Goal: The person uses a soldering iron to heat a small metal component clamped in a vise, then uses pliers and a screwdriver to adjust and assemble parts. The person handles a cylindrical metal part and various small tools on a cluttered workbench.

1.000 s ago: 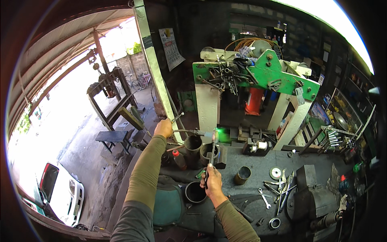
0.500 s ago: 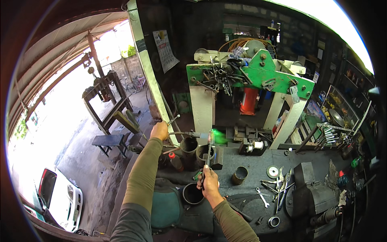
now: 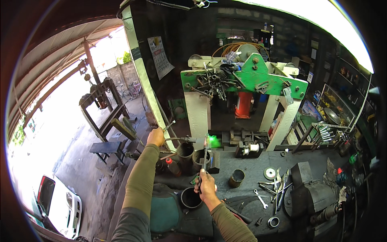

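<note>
My left hand (image 3: 156,137), reaching out on the left, is closed around a gas torch. From the fist the torch's burner (image 3: 192,140) points right, and a green flame (image 3: 214,141) shows at its mouth. A thin rod with a pale tip (image 3: 169,124) sticks up beside the same fist. My right hand (image 3: 207,186) is wrapped around a slim dark-handled tool (image 3: 204,163) held upright. Its upper end meets the flame; what sits at that tip is blurred by the glow. Below the flame stand two dark cylinders (image 3: 185,150), and a red-capped bottle (image 3: 173,167) is left of them.
A green and cream press frame (image 3: 242,79) rises behind the bench (image 3: 258,161). To the right lie a combination wrench (image 3: 261,199), several pliers (image 3: 277,187) and a metal ring (image 3: 273,222). Open cans (image 3: 236,178) stand near my right hand. A white car (image 3: 60,205) is outside, lower left.
The view has shifted slightly, so the press and bench sit a little lower and further left. Both hands keep their grips, and the green flame still burns at the tool's tip.
</note>
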Available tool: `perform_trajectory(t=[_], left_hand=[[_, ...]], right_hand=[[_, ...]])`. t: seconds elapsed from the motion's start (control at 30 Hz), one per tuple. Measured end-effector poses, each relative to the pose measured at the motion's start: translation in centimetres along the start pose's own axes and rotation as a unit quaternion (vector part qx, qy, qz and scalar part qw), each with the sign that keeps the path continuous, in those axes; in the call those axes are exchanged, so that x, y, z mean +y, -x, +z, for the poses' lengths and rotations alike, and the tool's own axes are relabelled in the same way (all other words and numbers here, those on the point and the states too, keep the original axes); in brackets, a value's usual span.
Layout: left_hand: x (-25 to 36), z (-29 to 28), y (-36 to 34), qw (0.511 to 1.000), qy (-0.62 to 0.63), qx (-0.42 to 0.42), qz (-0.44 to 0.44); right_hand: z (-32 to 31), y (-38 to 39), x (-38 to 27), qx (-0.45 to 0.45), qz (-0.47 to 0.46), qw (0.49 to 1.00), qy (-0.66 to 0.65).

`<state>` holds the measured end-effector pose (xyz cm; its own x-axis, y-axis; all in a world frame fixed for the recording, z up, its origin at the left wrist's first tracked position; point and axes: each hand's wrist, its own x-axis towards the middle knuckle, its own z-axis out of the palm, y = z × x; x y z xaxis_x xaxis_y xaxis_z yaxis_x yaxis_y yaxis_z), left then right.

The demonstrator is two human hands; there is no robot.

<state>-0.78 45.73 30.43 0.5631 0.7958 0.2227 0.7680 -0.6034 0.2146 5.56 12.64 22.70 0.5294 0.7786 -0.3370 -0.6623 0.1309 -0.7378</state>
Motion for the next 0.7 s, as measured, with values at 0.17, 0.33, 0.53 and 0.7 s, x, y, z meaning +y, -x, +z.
perform_trajectory(t=[0.17, 0.33, 0.53, 0.7], left_hand=[[-0.2, -0.04, 0.13, 1.0, 0.016, 0.015, -0.011], [0.22, -0.23, 0.27, 1.0, 0.011, 0.01, -0.013], [-0.17, 0.2, 0.11, 1.0, 0.002, 0.005, -0.012], [-0.47, 0.14, 0.23, 0.999, 0.016, 0.041, -0.011]], right_hand=[[0.03, -0.11, 0.22, -0.01, -0.004, 1.0, -0.003], [-0.1, -0.12, 0.19, -0.003, -0.007, 1.0, 0.002], [-0.38, -0.49, 0.54, -0.007, -0.007, 1.0, -0.005], [0.07, -0.27, 0.55, -0.003, -0.004, 1.0, -0.014]])
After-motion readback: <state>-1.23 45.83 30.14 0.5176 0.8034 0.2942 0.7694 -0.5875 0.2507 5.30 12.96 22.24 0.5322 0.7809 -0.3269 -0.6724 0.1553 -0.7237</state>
